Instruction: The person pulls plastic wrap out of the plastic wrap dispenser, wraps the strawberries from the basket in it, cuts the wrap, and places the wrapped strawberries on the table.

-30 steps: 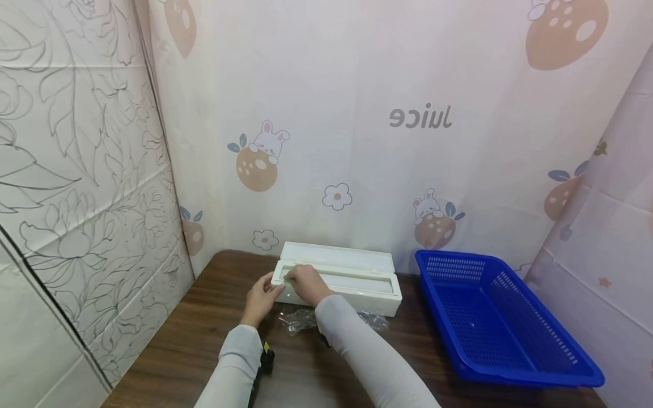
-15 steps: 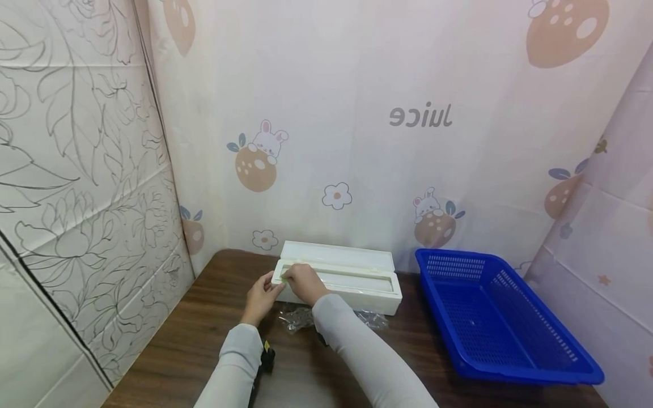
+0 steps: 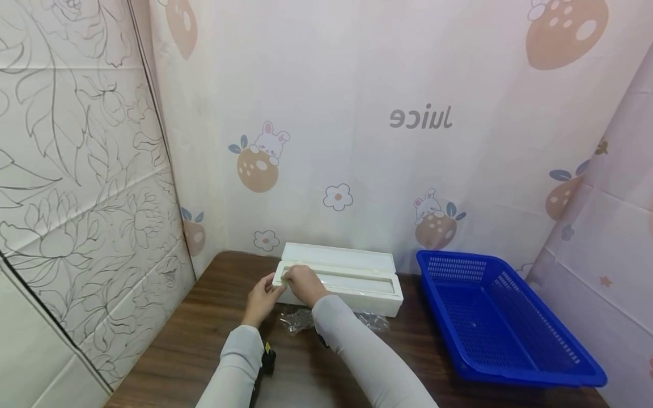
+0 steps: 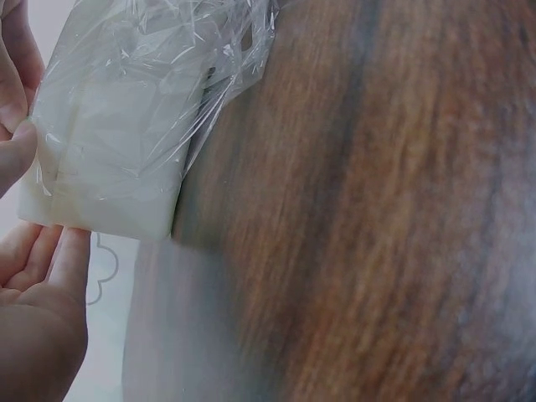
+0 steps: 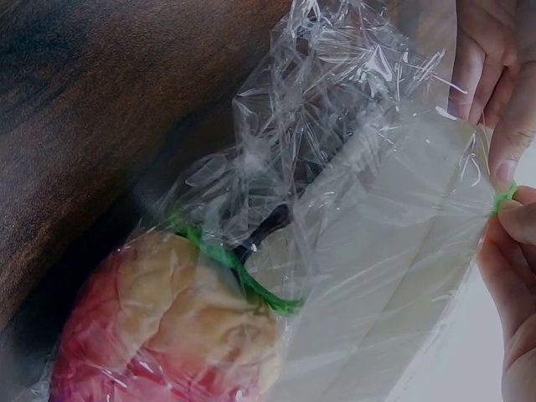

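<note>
A long white cling film box [image 3: 357, 303] stands at the table's back with its lid [image 3: 339, 256] raised behind it. Clear film [image 5: 327, 109] hangs crumpled down its front. My left hand [image 3: 261, 299] holds the box's left end; in the left wrist view its fingers touch that end from outside. At the same corner my right hand [image 3: 306, 285] pinches a small green piece [image 5: 506, 198] at the top front edge. The right wrist view also has a red-and-yellow fruit [image 5: 167, 327] with a dark stem and green leafy top, close beside the film. My right sleeve hides it in the head view.
To the right of the box is a blue perforated basket [image 3: 461, 348]. The brown wooden table [image 3: 189, 340] meets a patterned curtain [image 3: 357, 158] right behind the box, and another patterned sheet [image 3: 102, 170] runs along the left.
Both hands stay almost in place at the box's left corner. My right fingertips have shifted very slightly left, and the green piece shows more between them.
</note>
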Demonstrator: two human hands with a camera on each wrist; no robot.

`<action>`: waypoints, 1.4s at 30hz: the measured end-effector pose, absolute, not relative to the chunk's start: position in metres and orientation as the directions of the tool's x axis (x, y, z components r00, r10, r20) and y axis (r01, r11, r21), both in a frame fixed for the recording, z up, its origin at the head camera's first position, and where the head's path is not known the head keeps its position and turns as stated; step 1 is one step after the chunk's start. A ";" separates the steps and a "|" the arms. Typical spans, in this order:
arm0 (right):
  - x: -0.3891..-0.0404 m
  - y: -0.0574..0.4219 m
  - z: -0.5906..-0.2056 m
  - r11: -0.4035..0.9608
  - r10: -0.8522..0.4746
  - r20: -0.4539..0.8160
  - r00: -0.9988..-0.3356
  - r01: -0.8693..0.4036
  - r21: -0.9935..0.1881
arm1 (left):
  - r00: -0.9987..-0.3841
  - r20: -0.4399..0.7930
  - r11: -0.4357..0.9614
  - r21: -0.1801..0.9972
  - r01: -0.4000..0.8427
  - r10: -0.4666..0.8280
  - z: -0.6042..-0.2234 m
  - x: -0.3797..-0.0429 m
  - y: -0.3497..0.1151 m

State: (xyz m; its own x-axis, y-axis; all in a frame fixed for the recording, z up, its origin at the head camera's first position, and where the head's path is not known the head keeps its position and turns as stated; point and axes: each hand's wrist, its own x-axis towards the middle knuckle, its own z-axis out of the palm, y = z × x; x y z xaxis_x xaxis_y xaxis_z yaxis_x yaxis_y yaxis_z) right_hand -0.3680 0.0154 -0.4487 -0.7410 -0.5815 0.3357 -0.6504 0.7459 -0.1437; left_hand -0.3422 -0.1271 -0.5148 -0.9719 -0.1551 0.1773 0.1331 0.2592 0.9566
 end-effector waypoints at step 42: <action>-0.368 0.005 -0.454 0.700 -0.583 0.373 -0.722 -0.679 -0.221 | -0.973 0.197 0.278 0.948 0.158 -0.121 -0.512 -0.340 -0.127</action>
State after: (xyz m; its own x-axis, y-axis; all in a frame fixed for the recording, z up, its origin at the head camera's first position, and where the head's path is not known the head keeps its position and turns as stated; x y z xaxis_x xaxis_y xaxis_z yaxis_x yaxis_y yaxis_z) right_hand -0.3679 0.0054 -0.4540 -0.7222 -0.5826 0.3728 -0.6789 0.7001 -0.2212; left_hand -0.3398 -0.1265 -0.5121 -0.9728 -0.1213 0.1973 0.1576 0.2775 0.9477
